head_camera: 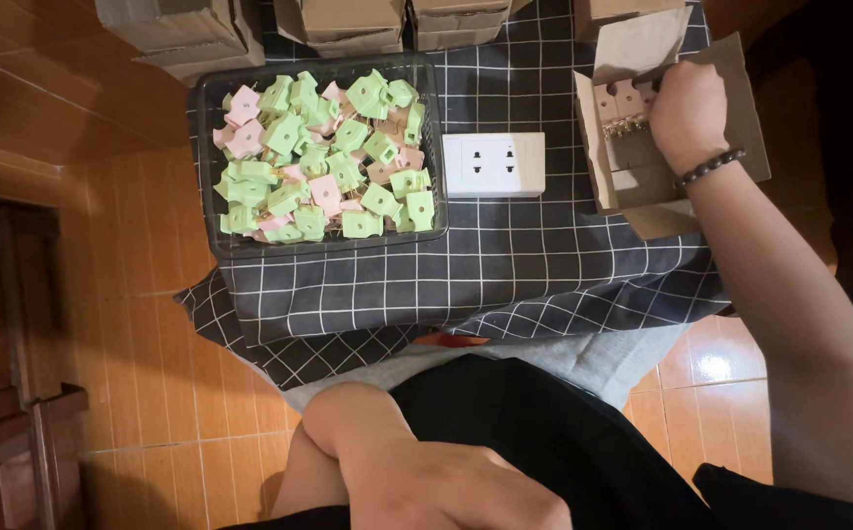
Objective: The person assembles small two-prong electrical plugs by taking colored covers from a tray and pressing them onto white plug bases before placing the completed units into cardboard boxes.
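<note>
A black tray (pixel 208 177) of green and pink plastic pieces (pixel 318 162) sits on checked cloth (pixel 465 275).

Tiled floor (pixel 142 324) under checked cloth (pixel 465 275) bearing basket (pixel 212 167), socket plate (pixel 494 164), cardboard box (pixel 642 186).

A home floor used for small piecework is shown, rather than a fitted workshop. Glazed orange floor tiles (pixel 152 393) are seen, with dark wooden furniture (pixel 14 324) along the left edge. A dark checked cloth (pixel 485 265) has been spread directly on the floor as the work surface. On it, toward its far left corner, a black mesh basket (pixel 206 167) filled with green and pink plastic parts (pixel 318 157) is set. A white wall socket plate (pixel 494 164) lies mid-cloth, and plain cardboard boxes (pixel 348 25) are stacked along the far edge.
</note>
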